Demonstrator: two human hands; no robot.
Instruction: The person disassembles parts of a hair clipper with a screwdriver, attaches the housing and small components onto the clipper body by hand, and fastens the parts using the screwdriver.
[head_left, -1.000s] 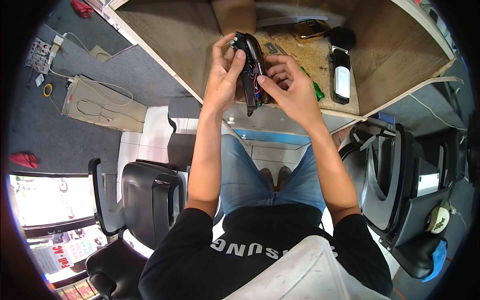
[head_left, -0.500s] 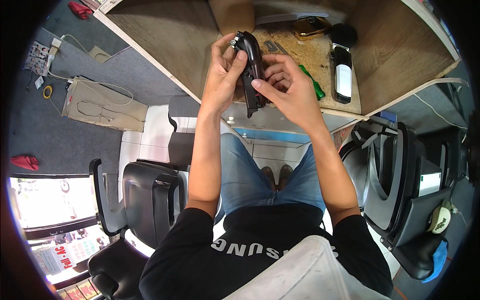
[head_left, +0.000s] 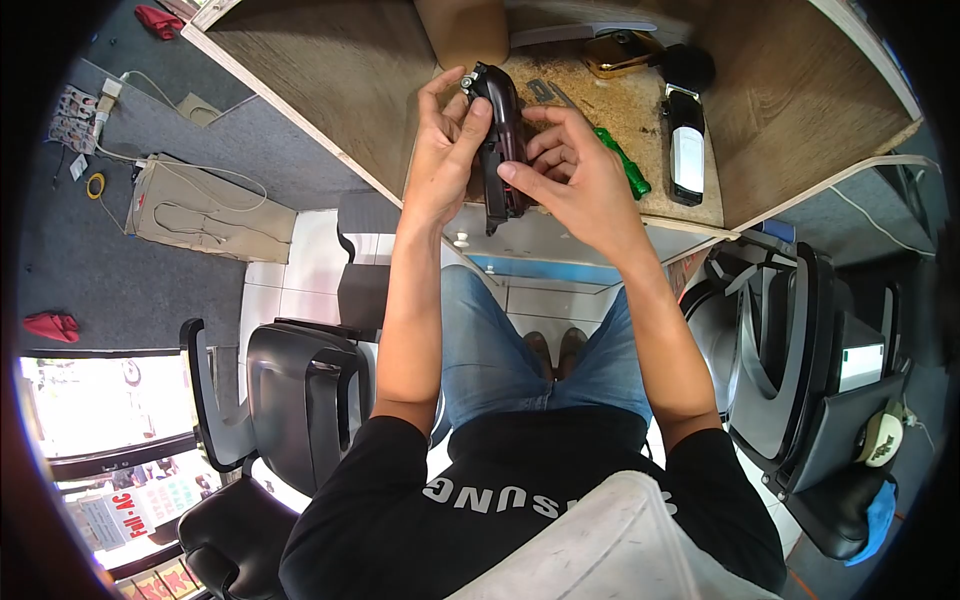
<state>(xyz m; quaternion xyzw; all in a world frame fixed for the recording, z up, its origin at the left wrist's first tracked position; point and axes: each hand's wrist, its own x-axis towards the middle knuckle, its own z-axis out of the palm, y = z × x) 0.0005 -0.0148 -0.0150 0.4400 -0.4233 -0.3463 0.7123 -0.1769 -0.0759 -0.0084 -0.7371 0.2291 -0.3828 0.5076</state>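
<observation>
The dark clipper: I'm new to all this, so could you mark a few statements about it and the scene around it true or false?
1. The left hand holds the dark clipper. True.
2. The right hand touches the dark clipper. True.
3. The green object lies right of the black-and-white clipper. False: it lies left of it.
4. The black-and-white clipper is on the floor. False: it lies on the shelf.

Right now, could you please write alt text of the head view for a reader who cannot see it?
A person's left hand holds a dark clipper while the right hand touches its side, at an open wooden compartment. Inside lie a green object and a black-and-white clipper.
</observation>
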